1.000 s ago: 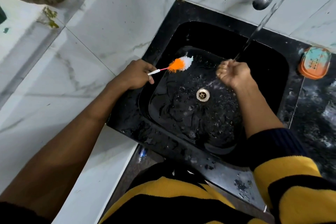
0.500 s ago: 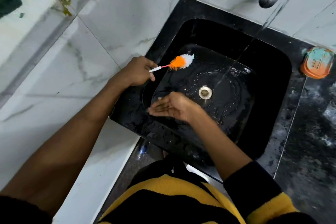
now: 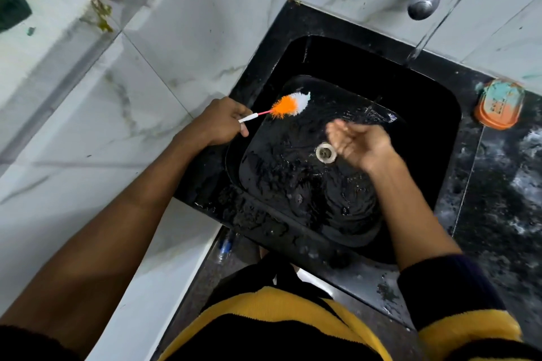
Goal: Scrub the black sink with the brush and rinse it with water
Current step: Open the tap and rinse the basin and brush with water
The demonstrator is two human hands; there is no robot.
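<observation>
My left hand grips the brush, bristles pointing right across the sink; my right hand hangs cupped, empty, nearer the drain.

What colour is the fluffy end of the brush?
Orange, with a white tip, seen in the head view.

white marble wall tiles; speckled black counter
</observation>
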